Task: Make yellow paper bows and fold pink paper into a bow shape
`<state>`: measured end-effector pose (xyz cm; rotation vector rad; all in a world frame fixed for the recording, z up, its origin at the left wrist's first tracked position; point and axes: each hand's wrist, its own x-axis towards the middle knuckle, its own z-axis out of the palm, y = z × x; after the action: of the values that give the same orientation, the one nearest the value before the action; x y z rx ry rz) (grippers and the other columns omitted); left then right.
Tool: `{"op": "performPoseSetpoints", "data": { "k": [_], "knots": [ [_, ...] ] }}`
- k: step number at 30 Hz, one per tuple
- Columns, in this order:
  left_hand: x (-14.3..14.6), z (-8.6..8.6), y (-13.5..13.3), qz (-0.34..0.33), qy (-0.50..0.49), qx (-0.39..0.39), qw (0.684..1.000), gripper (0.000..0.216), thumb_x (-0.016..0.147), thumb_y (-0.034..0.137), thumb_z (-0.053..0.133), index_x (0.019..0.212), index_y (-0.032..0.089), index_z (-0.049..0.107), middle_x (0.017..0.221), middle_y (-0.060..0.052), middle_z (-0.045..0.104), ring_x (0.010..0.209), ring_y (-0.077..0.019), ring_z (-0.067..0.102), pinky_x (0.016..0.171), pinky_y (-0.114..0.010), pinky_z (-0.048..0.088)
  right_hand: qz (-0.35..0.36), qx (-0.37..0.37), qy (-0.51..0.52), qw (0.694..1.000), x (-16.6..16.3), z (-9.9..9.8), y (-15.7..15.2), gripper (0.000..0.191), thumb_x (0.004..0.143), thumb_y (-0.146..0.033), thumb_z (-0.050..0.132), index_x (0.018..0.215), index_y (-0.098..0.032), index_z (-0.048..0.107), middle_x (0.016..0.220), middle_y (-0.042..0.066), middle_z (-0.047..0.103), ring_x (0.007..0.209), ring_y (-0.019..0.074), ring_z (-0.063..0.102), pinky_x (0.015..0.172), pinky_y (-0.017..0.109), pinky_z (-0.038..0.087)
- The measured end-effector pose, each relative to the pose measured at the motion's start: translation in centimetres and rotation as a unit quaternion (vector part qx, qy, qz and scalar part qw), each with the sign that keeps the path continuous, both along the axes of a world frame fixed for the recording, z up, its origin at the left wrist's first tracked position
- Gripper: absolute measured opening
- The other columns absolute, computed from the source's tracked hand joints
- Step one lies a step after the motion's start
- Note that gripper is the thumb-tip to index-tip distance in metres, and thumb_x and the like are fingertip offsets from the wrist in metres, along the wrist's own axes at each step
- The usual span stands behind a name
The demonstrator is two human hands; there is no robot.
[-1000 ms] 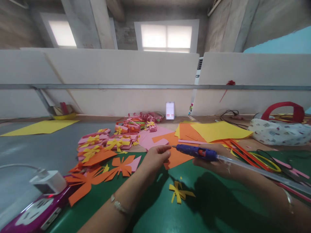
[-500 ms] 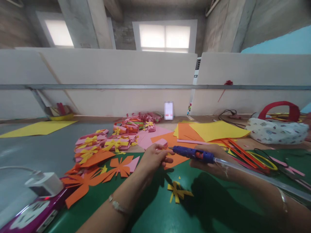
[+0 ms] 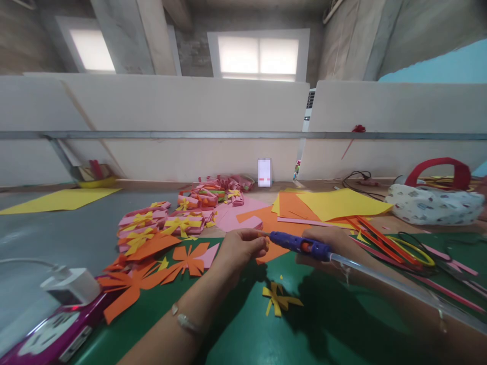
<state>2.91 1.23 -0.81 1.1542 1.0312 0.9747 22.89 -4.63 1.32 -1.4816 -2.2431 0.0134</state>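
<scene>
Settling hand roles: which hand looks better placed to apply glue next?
Probably the right hand: it grips the blue glue gun, nozzle pointing toward the left hand, which has no hold on the gun.

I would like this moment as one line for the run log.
right hand: holds glue gun | left hand: near its tip | yellow bow: on green surface

Above and beyond the grip, 2 windows (image 3: pixel 258 57) glare white against dim concrete (image 3: pixel 129 35). Below the right hand (image 3: pixel 335 238), a soft dark shadow lies on the green surface (image 3: pixel 243 339). A screen (image 3: pixel 264 173) beyond the grip looks pixelated; wide-angle stretching distorts the outer edges.
</scene>
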Motion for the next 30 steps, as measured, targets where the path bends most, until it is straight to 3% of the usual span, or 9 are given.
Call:
{"op": "performPoseSetpoints", "data": {
  "k": [5,12,30],
  "knots": [
    [-0.13,-0.22,0.16,0.016,0.044,0.042,0.998,0.02,0.06,0.016,0.072,0.077,0.012,0.062,0.053,-0.001,0.062,0.046,-0.0079,0.053,0.046,-0.018,0.041,-0.001,-0.007,0.002,1.0,-0.11,0.15,-0.14,0.028,0.076,-0.043,0.06,0.066,-0.018,0.054,0.061,0.0,0.056,0.057,0.0126,0.048,0.053,0.023,0.03],
    [-0.05,0.21,-0.09,0.024,0.121,0.094,0.988,0.008,0.063,0.016,0.064,0.062,0.015,0.057,0.049,0.002,0.059,0.045,-0.0082,0.053,0.043,-0.018,0.039,-0.01,-0.008,0.009,1.0,0.06,-0.2,0.0,0.031,0.074,-0.049,0.058,0.065,-0.02,0.056,0.06,-0.001,0.056,0.055,0.013,0.048,0.052,0.022,0.029],
    [0.11,0.46,-0.36,0.003,0.132,0.073,0.989,0.003,0.065,0.012,0.06,0.064,0.014,0.057,0.051,0.001,0.057,0.046,-0.0077,0.051,0.043,-0.018,0.04,-0.007,-0.013,-0.007,1.0,-0.1,-0.01,-0.09,0.028,0.075,-0.045,0.061,0.067,-0.019,0.056,0.063,0.0,0.058,0.058,0.0131,0.049,0.054,0.023,0.03]
  ]
}}
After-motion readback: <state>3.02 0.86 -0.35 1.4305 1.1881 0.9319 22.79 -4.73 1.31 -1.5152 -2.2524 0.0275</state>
